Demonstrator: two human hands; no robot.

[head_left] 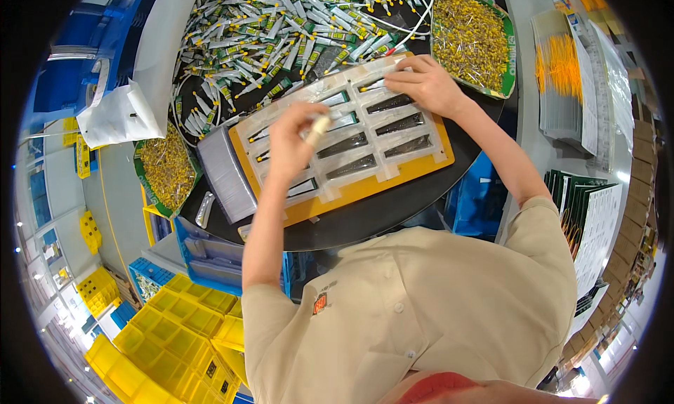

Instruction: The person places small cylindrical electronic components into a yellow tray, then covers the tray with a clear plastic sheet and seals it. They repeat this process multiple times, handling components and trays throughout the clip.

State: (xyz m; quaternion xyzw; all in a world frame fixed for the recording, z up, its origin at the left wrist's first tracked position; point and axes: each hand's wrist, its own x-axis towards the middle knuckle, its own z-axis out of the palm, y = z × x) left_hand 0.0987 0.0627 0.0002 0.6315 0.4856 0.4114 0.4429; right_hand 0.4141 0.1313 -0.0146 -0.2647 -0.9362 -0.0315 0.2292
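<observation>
A clear plastic blister tray (385,167) lies tilted on an orange board (421,167) in front of me. Small silver-green tubes with yellow caps lie in some of its slots, while others show dark and bare. My right hand (428,88) reaches to the far right slot, its fingertips closed on a tube (372,86) there. Over the tray's left half is my left hand (291,141), its fingers curled and slightly blurred. A beige cover (318,130) shows at its thumb. Whatever that hand may hold is hidden.
A large heap of tubes (281,32) covers the far part of the black table (414,200). Green-edged containers of yellow-topped pieces stand at right (469,42) and left (167,172). Beside the board rests a stack of clear trays (226,176). Yellow crates (175,334) stand lower left.
</observation>
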